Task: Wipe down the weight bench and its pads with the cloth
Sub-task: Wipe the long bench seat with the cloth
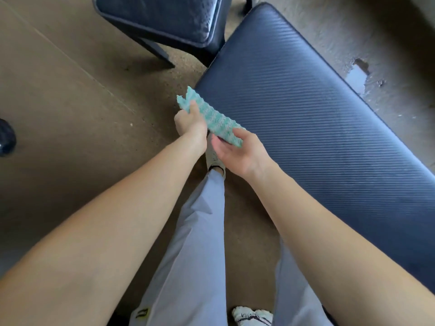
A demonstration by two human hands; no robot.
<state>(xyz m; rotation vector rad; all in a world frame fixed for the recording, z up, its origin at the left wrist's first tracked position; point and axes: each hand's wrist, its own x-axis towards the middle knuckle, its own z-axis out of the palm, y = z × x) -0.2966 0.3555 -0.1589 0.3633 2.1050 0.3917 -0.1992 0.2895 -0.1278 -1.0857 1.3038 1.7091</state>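
Observation:
A teal and white cloth point(211, 116) is stretched between both hands in the air, just off the near left edge of the long dark blue ribbed bench pad point(313, 118). My left hand point(191, 124) pinches the cloth's far end with thumb on top. My right hand point(240, 152) grips the near end from below. A second, smoother dark pad point(162, 17) stands at the top, beyond the long pad's far end.
Brown concrete floor point(70, 102) lies to the left, with a dark round object point(7, 137) at the left edge. Right of the bench the floor is grey with a chipped patch point(359, 71). My legs in light trousers and white shoes stand beside the bench.

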